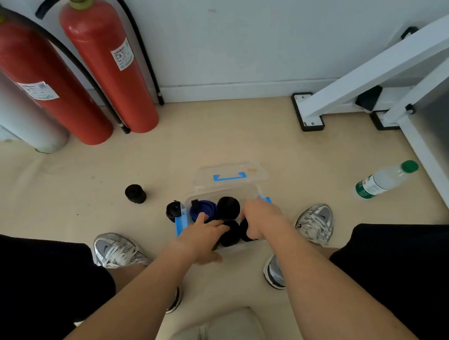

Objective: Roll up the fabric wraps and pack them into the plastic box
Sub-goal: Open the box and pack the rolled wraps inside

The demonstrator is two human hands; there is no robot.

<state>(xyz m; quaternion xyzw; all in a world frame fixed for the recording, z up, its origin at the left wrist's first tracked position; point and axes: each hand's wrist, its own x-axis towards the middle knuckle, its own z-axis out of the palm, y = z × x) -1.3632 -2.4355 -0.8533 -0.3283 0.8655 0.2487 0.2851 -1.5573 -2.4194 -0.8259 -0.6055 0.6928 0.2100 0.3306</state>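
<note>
Fabric wraps (173,211) unpacked on the floor (216,144) lie left of the plastic box (245,192), nearest my left hand (203,235), fingers (219,224) flat on packed rolls (228,206); my right hand (259,216) curls inward, grip unclear.

The beige floor (216,138) carries the plastic box (219,192). The lid (231,173) lies just behind the box. One black roll (174,211) touches its left side, a second black roll (135,193) sits farther left, and a bottle (384,178) lies well to its right.
</note>
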